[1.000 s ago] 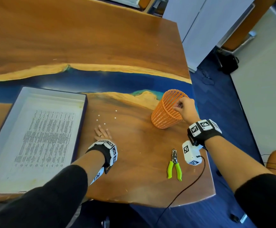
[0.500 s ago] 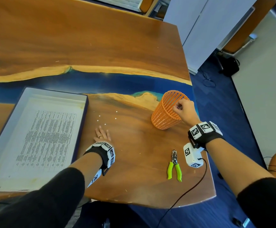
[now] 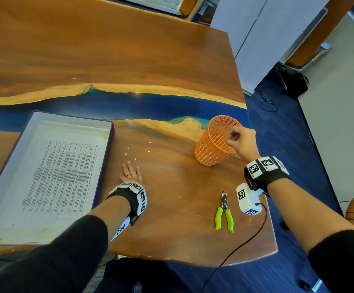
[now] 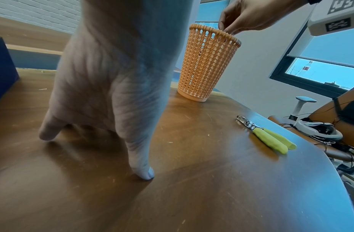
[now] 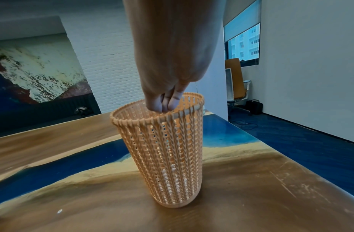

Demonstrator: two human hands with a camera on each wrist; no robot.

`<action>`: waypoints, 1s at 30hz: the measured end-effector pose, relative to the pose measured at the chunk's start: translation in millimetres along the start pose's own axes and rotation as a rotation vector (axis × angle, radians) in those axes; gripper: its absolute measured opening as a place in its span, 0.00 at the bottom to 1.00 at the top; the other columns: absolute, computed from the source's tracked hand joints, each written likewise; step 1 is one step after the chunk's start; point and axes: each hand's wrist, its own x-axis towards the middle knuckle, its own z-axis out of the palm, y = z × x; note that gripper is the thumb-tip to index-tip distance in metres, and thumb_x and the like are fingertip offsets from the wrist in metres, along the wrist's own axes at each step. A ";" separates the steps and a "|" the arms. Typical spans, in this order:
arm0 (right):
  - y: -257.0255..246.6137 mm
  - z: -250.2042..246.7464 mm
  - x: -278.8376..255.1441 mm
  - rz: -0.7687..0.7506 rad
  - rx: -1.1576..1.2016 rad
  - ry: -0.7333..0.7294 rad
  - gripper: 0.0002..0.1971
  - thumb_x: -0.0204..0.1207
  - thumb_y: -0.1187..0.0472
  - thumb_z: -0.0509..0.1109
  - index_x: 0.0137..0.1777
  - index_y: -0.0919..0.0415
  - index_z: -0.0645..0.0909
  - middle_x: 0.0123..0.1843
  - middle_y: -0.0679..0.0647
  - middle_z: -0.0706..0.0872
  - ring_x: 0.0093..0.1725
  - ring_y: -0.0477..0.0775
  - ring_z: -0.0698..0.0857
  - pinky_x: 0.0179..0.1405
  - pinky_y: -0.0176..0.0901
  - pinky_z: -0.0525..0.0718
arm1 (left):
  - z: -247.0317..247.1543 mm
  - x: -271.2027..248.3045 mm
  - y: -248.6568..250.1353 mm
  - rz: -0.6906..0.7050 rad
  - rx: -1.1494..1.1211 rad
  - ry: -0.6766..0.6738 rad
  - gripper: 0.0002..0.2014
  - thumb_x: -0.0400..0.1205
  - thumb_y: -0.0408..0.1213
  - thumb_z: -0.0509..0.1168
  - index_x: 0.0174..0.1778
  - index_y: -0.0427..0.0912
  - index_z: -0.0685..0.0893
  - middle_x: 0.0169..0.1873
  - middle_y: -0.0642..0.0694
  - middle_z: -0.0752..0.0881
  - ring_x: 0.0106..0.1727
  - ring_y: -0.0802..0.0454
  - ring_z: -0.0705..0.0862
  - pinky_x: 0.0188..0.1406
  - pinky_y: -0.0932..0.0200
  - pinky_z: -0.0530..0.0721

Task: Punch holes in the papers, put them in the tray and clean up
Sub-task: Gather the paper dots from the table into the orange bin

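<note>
Nearest me on the table (image 3: 172, 49): hole punch (image 3: 224, 210) with lime-green handles lay flat by the front edge, untouched, metal jaw end pointing away. Left of it, left hand (image 3: 131, 172) was flat on the wood, palm down, fingers straight and spread slightly, holding nothing; wrist view showed the fingertips (image 4: 144, 171) touching the surface. Just beyond those fingers I saw a few small white paper dots (image 3: 135, 152) scattered on the wood, loose. Left of the hand, the tray (image 3: 106, 132) sat with a printed sheet (image 3: 60, 182) lying flat inside. Farther right, the orange mesh basket (image 3: 214, 144) stood upright near the table's right edge. Right hand (image 3: 242, 140) was over its rim, fingers (image 5: 164, 105) bunched together pointing down into the opening. Couldn't tell if they pinched anything.
</note>
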 end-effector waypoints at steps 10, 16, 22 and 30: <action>-1.6 -1.9 0.2 -0.013 0.004 -0.015 0.07 0.64 0.72 0.76 0.35 0.66 0.80 0.32 0.61 0.83 0.32 0.50 0.80 0.36 0.40 0.81 | 0.2 -2.4 0.3 0.016 -0.016 -0.003 0.51 0.81 0.48 0.65 0.80 0.36 0.29 0.77 0.25 0.29 0.81 0.26 0.35 0.77 0.40 0.62; 0.4 1.9 4.4 -0.006 -0.003 -0.003 0.05 0.66 0.75 0.72 0.34 0.67 0.83 0.35 0.64 0.86 0.34 0.50 0.80 0.35 0.29 0.78 | 2.8 0.9 0.9 0.017 -0.033 0.003 0.49 0.83 0.45 0.63 0.81 0.36 0.29 0.77 0.25 0.28 0.80 0.27 0.34 0.76 0.43 0.65; -6.8 2.2 7.1 0.033 -0.018 0.057 0.02 0.74 0.66 0.72 0.43 0.64 0.86 0.41 0.59 0.87 0.41 0.52 0.83 0.45 0.41 0.81 | 2.9 -0.3 -0.7 0.027 -0.018 0.008 0.50 0.82 0.47 0.63 0.80 0.36 0.29 0.77 0.26 0.28 0.81 0.27 0.35 0.76 0.42 0.64; -82.9 26.3 16.2 -0.219 0.069 0.251 0.02 0.75 0.64 0.71 0.43 0.61 0.80 0.40 0.51 0.80 0.40 0.44 0.77 0.41 0.31 0.76 | -14.1 -1.3 -17.4 0.065 -0.009 0.033 0.43 0.80 0.50 0.63 0.81 0.37 0.44 0.81 0.37 0.44 0.82 0.37 0.47 0.74 0.42 0.66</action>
